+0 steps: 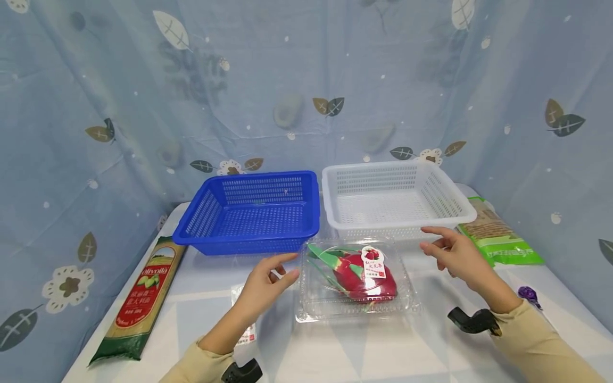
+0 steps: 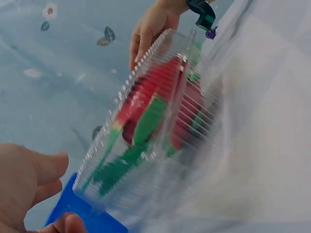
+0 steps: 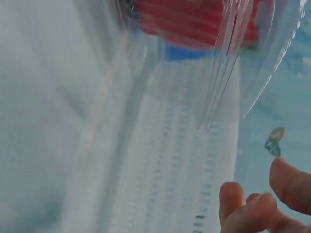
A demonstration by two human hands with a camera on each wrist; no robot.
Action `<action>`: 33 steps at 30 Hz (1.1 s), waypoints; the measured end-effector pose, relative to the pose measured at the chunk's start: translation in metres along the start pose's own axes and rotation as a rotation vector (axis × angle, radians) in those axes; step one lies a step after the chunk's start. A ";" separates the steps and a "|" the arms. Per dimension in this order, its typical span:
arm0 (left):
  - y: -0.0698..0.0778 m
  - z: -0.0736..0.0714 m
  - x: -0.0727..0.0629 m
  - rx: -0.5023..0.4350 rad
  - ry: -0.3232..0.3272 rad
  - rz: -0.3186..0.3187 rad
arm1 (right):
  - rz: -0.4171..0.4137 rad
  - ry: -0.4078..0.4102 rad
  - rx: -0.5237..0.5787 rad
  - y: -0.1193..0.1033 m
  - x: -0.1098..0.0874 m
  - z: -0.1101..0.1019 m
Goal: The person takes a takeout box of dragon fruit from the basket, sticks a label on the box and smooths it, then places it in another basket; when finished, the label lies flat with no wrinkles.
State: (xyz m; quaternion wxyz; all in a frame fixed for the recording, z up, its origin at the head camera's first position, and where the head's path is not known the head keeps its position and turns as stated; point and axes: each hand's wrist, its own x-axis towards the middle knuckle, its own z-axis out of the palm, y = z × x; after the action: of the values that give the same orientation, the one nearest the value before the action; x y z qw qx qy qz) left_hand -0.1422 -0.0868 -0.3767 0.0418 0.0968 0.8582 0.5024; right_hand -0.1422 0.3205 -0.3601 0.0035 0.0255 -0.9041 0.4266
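a clear plastic box (image 1: 310, 310) holding a red dragon fruit (image 1: 354, 283) is set on the table (image 1: 335, 354), between both hands, in front of a blue basket (image 1: 249, 244) and a white basket (image 1: 402, 223). nothing is gripped: thumb and fingers are held apart on the left hand (image 1: 268, 285), just beside the box, and on the right hand (image 1: 460, 260). red chinese characters are printed on the sticker (image 1: 375, 270); "olivoila" can be read on the packet (image 1: 148, 298) at left.

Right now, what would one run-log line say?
left hand: holding nothing, beside clear box; right hand: holding nothing, box's other side; dragon fruit: inside box; blue basket, white basket: behind box
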 end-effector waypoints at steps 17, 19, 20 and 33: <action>-0.020 0.013 0.002 -0.265 -0.318 -0.164 | 0.077 -0.087 0.383 0.032 0.036 -0.008; -0.021 0.014 0.004 -0.273 -0.326 -0.156 | 0.078 -0.089 0.412 0.034 0.037 -0.008; -0.021 0.014 0.005 -0.274 -0.330 -0.152 | 0.080 -0.090 0.425 0.034 0.038 -0.008; -0.013 0.023 0.023 -0.270 -0.371 -0.092 | 0.095 -0.098 0.767 0.038 0.051 -0.003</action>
State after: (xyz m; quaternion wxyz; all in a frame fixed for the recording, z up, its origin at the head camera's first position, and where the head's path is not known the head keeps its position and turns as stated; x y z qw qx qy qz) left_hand -0.1625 -0.0680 -0.3985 0.2343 0.1418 0.7642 0.5840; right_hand -0.1953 0.3444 -0.3857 -0.0693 0.0035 -0.6782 0.7316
